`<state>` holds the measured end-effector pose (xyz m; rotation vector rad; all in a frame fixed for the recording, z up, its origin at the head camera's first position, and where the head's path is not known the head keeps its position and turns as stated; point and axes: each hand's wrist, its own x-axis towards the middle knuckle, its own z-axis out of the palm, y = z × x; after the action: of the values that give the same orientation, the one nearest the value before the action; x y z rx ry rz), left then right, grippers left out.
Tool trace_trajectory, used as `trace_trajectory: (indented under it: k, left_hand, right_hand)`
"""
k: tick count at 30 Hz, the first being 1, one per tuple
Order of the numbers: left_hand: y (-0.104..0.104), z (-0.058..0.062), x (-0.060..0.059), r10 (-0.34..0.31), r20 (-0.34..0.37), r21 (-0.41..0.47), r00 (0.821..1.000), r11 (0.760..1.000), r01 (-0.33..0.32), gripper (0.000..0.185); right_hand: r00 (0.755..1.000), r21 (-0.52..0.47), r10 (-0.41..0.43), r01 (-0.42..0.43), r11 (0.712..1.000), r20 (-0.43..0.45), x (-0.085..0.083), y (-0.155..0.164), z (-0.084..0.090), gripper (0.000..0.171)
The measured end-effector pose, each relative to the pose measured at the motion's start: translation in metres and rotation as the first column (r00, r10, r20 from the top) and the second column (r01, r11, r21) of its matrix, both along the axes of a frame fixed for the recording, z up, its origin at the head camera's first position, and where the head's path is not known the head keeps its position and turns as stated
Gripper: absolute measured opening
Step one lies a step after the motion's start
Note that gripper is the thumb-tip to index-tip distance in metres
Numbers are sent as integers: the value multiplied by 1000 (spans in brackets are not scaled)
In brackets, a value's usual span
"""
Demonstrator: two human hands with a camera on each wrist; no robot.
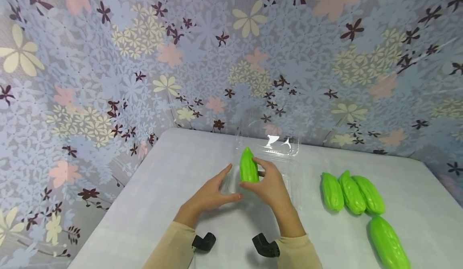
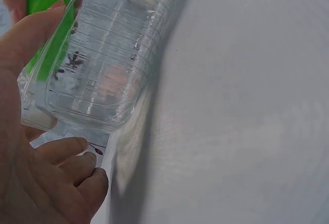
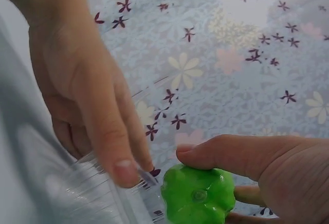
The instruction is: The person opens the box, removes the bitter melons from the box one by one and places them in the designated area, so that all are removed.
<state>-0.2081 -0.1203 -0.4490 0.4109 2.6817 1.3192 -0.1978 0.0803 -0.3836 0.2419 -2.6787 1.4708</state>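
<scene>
Your right hand [image 1: 270, 188] grips a green bitter gourd [image 1: 248, 166] made of plastic: the thumb and fingers are curled around its lower part, and the pointed end stands up. In the right wrist view you see the blunt end of the gourd [image 3: 198, 196] with your thumb lying across the top of it. The gourd is held over a clear plastic box [image 1: 267, 156] that stands on the white table [image 1: 173, 172], near the back edge and close to the flowered curtain [image 1: 108, 60].

Your left hand [image 1: 211, 194] lies at the left side of the box with the fingers straight and relaxed, not curled around anything. The fingertips touch the transparent wall of the box (this is clearest in the right wrist view, where one finger [image 3: 110, 142] presses on the ribbed rim). In the left wrist view the ribbed box [image 2: 110, 64] is just beside your palm [image 2: 31, 147], and a piece of the green gourd shows through the plastic at the top left.

To your right on the table lie four more gourds. Three of them [image 1: 351, 192] are side by side and touching each other, and the fourth gourd [image 1: 388, 243] is alone, nearer to you and just below the three.
</scene>
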Motion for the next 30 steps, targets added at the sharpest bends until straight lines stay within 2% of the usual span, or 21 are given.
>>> trace_trajectory:
  k: [6, 14, 22, 30]
  left_hand:
    - [2, 0, 0, 2, 3, 2, 1000, 1000, -2, 106]
    - [-3, 3, 1, 49, 17, 0, 999, 999, -49, 104]
    - [0, 2, 2, 24, 29, 26, 999, 999, -24, 104]
    - [1, -2, 1, 15, 30, 15, 999, 1000, -15, 105]
  right_hand:
    - [1000, -10, -4, 4, 1000, -9, 3, 6, 5, 81]
    - [1000, 16, -17, 17, 1000, -4, 8, 19, 10, 83]
    - [999, 40, -50, 49, 998, 21, 18, 39, 10, 83]
    - [997, 70, -69, 66, 995, 31, 29, 60, 13, 82]
